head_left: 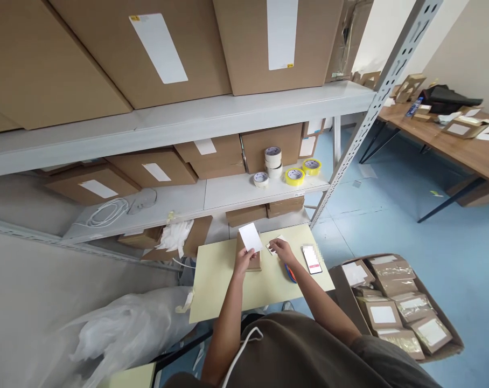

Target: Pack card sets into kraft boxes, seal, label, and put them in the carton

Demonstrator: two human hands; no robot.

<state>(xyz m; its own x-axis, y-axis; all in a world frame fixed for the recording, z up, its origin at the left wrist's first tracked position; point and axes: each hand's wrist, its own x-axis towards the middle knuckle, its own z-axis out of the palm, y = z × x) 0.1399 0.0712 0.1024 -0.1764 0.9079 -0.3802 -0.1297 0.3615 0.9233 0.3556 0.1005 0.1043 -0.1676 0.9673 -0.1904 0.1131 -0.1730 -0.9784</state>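
Note:
A blank white label sheet (250, 237) is pinched in my left hand (244, 260), tilted above a small brown cardboard box (255, 264) on the pale yellow table (218, 291). My right hand (283, 250) is closed, its fingertips on a small white piece of paper (270, 249); the hand covers part of it, and I cannot tell whether it is lifted off the table. Just below my right wrist lies a blue and orange ring-shaped thing (290, 274), partly hidden by the forearm. To the right, a phone (311, 260) lies with its screen lit.
A metal shelf (228, 195) with large boxes (147, 178) stands behind the table. White tape rolls (273, 157) and yellow tape rolls (295, 176) sit on it. A carton (345, 296) of taped parcels is at right; plastic wrap (135, 328) bulges at left.

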